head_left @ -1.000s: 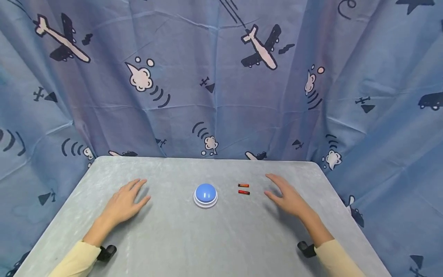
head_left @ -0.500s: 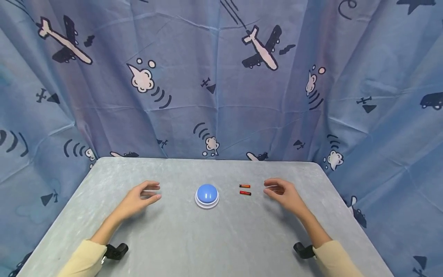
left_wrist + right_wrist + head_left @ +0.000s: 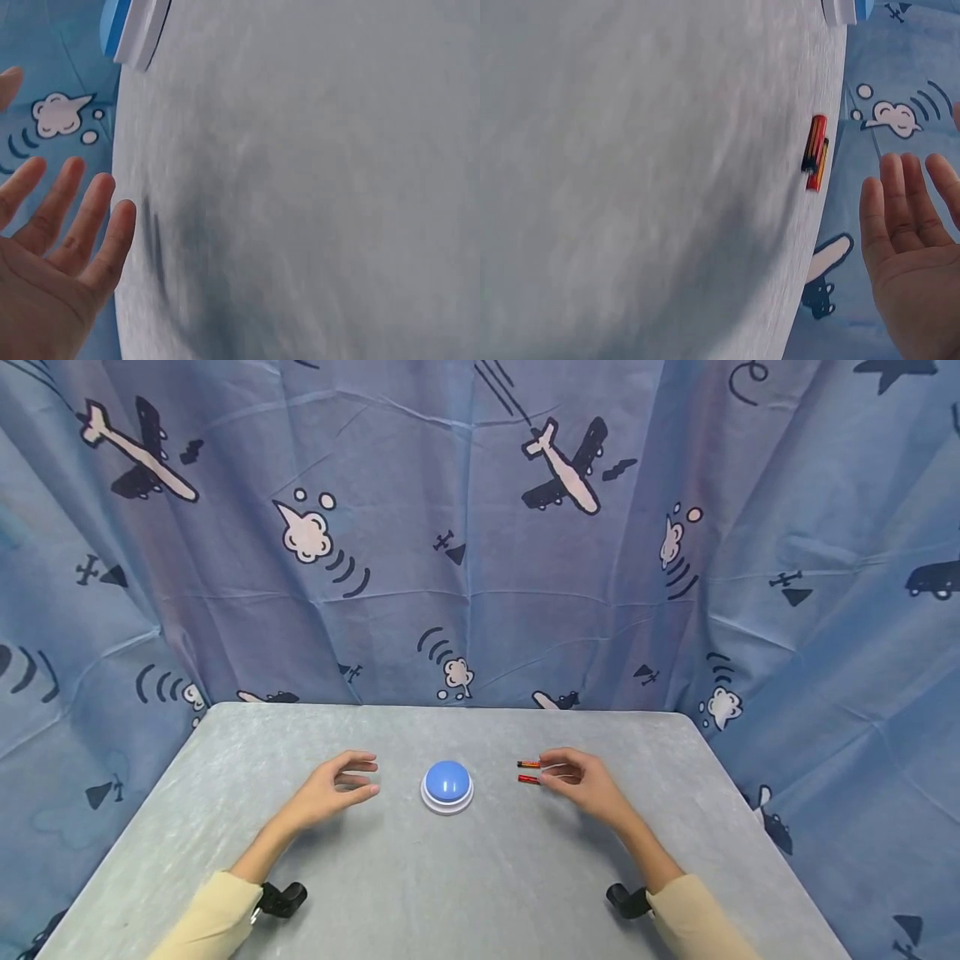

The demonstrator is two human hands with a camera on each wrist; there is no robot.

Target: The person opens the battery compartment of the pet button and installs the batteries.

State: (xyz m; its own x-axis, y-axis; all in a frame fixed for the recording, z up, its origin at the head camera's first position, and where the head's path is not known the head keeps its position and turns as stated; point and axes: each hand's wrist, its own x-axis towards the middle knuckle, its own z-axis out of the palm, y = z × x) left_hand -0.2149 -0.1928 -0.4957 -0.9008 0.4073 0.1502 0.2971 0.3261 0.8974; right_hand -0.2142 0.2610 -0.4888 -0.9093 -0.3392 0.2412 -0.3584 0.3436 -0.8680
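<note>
Two small red-and-black batteries lie side by side on the table: the nearer battery point(image 3: 528, 779) and the farther battery point(image 3: 528, 764). My right hand point(image 3: 581, 779) hovers just right of them, partly covering their right ends in the head view; its fingers are loosely bent and hold nothing. Left of the batteries stands a blue dome push button point(image 3: 447, 782) on a white round base. My left hand point(image 3: 333, 789) is in the air to the left of that button, fingers apart and relaxed, touching nothing. In the right wrist view the red battery point(image 3: 815, 142) overlaps the other.
The grey-white table point(image 3: 450, 893) has rounded far corners. A blue curtain point(image 3: 375, 635) with printed planes and clouds hangs behind it and along both sides. A black wrist camera mount point(image 3: 283, 900) is on the left wrist, another mount point(image 3: 628, 902) on the right.
Both hands have moved inward, the left toward the button and the right up to the batteries. Their fingers have bent a little more. Button and batteries stay in place.
</note>
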